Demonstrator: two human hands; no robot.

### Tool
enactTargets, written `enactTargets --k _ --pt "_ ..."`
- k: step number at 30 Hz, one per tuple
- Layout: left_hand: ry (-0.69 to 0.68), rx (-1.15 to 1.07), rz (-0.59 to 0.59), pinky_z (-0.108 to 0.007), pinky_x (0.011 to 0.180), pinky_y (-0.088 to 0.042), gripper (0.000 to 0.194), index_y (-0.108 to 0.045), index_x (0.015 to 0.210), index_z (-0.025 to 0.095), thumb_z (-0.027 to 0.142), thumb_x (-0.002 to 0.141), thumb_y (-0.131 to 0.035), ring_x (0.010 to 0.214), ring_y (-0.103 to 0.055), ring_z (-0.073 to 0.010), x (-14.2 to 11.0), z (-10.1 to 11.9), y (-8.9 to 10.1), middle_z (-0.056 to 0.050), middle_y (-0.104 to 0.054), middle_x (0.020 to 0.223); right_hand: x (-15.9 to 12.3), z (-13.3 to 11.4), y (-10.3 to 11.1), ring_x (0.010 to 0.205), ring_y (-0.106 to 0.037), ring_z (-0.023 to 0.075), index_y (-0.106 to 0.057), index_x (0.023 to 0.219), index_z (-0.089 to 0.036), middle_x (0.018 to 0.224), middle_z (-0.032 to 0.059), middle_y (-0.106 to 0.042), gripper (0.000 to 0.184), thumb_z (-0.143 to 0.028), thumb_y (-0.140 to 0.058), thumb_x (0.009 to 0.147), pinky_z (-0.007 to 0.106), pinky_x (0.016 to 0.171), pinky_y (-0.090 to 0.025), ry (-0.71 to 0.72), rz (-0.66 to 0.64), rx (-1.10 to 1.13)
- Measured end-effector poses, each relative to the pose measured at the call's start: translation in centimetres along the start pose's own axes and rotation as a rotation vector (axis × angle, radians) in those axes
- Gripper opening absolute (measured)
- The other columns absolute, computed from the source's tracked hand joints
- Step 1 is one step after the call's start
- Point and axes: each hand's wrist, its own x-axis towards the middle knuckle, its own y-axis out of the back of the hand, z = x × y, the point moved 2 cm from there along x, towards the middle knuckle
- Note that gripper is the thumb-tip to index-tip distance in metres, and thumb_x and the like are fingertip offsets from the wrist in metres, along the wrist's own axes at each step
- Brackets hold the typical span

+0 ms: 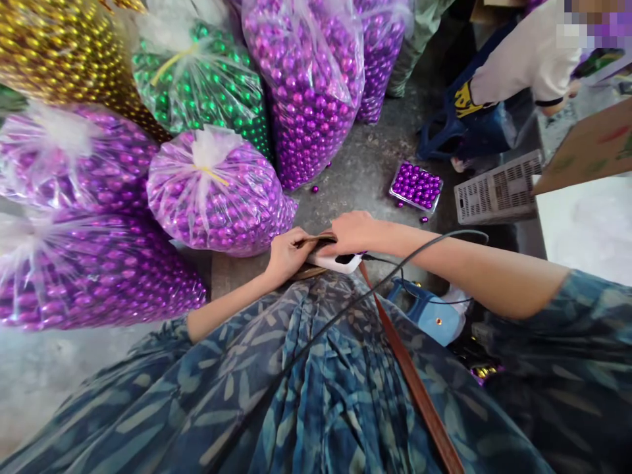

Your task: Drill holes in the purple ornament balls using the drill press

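At my waist, my left hand [290, 253] is closed, its thumb and fingers pinching the brown edge [311, 239] of what looks like a small bag. My right hand [356, 232] bends over the same spot, its thumb lying along a white device [348, 264] with a dark cut-out, perhaps a cased phone or power bank. The fingertips of my right hand are partly hidden by the brown edge. A black cable [380, 259] runs from the device's right end. A brown leather strap [402, 355] slants down across my patterned blue clothing.
Clear plastic sacks of purple balls [222, 197], a sack of green balls [202, 85] and golden balls [59, 52] stand ahead and left. A tray of purple balls [416, 187] lies on the floor. Right are a crate [498, 187], a blue stool [439, 128] and another person [523, 59].
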Motion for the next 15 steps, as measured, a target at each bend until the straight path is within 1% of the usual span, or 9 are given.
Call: enactTargets --k 2,3,5,7,9,11,13,15 --pt "0.022 0.004 0.001 -0.026 0.069 -0.048 0.024 -0.079 0.079 0.019 0.034 0.090 -0.065 0.073 -0.065 -0.0150 -0.3 -0.3 0.3 -0.004 -0.073 0.077 -1.1 0.9 0.0 0.101 -0.072 0.0251 -0.078 0.114 -0.016 0.099 0.0157 -0.076 0.066 -0.072 -0.055 0.085 0.033 0.088 -0.053 -0.026 -0.030 0.026" --pt "0.036 0.007 -0.004 -0.026 0.068 -0.048 0.023 -0.079 0.078 0.019 0.034 0.089 -0.065 0.073 -0.065 -0.0151 -0.5 -0.4 0.5 -0.004 -0.073 0.077 -1.6 1.3 0.0 0.100 -0.072 0.0242 -0.077 0.116 -0.019 0.101 0.0144 -0.077 0.064 -0.070 -0.053 0.087 0.032 0.087 -0.052 -0.034 -0.047 0.041" --pt "0.051 0.003 -0.026 -0.027 0.069 -0.049 0.023 -0.080 0.079 0.019 0.034 0.089 -0.066 0.074 -0.066 -0.0156 -0.6 -0.7 0.9 -0.004 -0.074 0.078 -2.6 2.3 -0.2 0.096 -0.072 0.0215 -0.075 0.121 -0.025 0.104 0.0090 -0.077 0.062 -0.072 -0.055 0.086 0.029 0.082 -0.051 -0.036 -0.075 0.076" --pt "0.038 -0.013 -0.055 -0.028 0.071 -0.050 0.022 -0.080 0.080 0.019 0.034 0.089 -0.066 0.074 -0.067 -0.0163 -0.6 -1.0 1.3 -0.005 -0.075 0.079 -3.8 2.9 -0.5 0.094 -0.071 0.0204 -0.067 0.134 -0.031 0.110 0.0047 -0.077 0.070 -0.078 -0.057 0.082 0.028 0.078 -0.050 -0.042 -0.052 0.102" --pt "0.020 -0.026 -0.075 -0.028 0.070 -0.050 0.022 -0.081 0.080 0.020 0.034 0.089 -0.067 0.074 -0.068 -0.0168 -0.4 -1.4 1.7 -0.006 -0.075 0.081 -5.1 2.9 -0.9 0.107 -0.069 0.0231 -0.053 0.149 -0.031 0.126 0.0068 -0.073 0.078 -0.077 -0.054 0.086 0.030 0.082 -0.050 -0.062 0.043 0.099" --pt "0.011 -0.030 -0.091 -0.029 0.069 -0.050 0.022 -0.081 0.081 0.020 0.035 0.088 -0.067 0.074 -0.068 -0.0176 -0.2 -1.7 2.1 -0.006 -0.076 0.081 -6.1 2.3 -1.6 0.123 -0.062 0.0272 -0.045 0.154 -0.028 0.141 0.0123 -0.065 0.076 -0.070 -0.051 0.091 0.033 0.089 -0.049 -0.069 0.141 0.075" --pt "0.017 -0.028 -0.106 -0.029 0.069 -0.050 0.023 -0.082 0.083 0.020 0.037 0.087 -0.067 0.075 -0.069 -0.0182 0.2 -2.1 2.4 -0.007 -0.077 0.082 -6.5 1.5 -2.5 0.127 -0.058 0.0290 -0.046 0.153 -0.024 0.141 0.0164 -0.063 0.076 -0.068 -0.053 0.091 0.032 0.090 -0.049 -0.063 0.178 0.055" --pt "0.017 -0.020 -0.112 -0.029 0.070 -0.051 0.024 -0.083 0.085 0.020 0.038 0.087 -0.067 0.075 -0.069 -0.0183 0.5 -2.2 2.6 -0.007 -0.077 0.082 -5.9 1.1 -3.3 0.121 -0.060 0.0290 -0.051 0.148 -0.020 0.130 0.0186 -0.068 0.081 -0.072 -0.058 0.087 0.031 0.087 -0.050 -0.073 0.168 0.046"
